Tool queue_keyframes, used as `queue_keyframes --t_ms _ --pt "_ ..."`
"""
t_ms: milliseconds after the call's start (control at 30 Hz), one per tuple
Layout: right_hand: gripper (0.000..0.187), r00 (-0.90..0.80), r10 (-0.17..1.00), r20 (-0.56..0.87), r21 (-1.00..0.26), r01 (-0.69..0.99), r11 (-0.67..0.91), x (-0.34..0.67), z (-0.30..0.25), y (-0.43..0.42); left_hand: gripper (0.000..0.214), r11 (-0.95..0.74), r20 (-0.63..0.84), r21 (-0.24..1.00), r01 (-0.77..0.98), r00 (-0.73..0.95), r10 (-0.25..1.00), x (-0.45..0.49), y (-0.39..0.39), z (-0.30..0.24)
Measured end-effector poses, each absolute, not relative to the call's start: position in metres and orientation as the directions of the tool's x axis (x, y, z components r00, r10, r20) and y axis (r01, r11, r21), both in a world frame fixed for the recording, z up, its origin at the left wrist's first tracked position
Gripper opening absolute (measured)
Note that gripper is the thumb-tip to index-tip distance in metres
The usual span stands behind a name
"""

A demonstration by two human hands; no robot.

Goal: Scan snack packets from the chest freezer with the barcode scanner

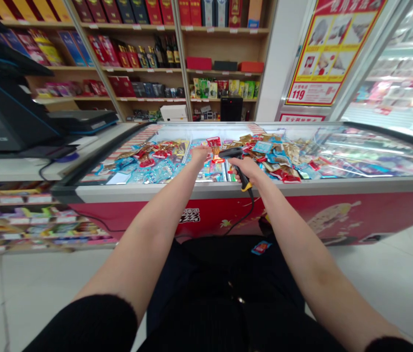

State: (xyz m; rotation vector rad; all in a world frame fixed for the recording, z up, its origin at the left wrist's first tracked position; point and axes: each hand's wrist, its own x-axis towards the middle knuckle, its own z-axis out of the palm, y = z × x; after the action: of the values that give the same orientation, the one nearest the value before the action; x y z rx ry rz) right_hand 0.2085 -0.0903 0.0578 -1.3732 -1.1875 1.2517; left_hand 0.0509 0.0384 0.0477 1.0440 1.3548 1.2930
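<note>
My right hand (247, 168) is shut on a black handheld barcode scanner (234, 155) with a yellow band at its grip, and the scanner's head points to the left. A dark cord (245, 215) hangs from its base down over the front of the chest freezer (265, 193). My left hand (199, 154) reaches over the freezer's glass-edged opening, just left of the scanner. Its fingers are bunched among small packaged snacks (162, 159), and a red packet (213, 142) lies just beyond them. I cannot tell whether these fingers hold anything.
Wooden shelves of boxed liquor and bottles (136, 58) stand behind the freezer. A black checkout terminal (4, 110) sits on the counter (26, 168) at left. A glass-door refrigerator (393, 83) stands at right, and a tiled floor (385, 274) surrounds the freezer.
</note>
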Motion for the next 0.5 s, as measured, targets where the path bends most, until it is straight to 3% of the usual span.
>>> queue_keyframes --t_ms 500 --pt "0.026 0.127 0.984 -0.126 -0.991 0.016 -0.129 0.239 0.064 -0.096 0.024 0.024 -0.035 0.994 -0.109 -0.100 0.994 0.077 0.043 0.048"
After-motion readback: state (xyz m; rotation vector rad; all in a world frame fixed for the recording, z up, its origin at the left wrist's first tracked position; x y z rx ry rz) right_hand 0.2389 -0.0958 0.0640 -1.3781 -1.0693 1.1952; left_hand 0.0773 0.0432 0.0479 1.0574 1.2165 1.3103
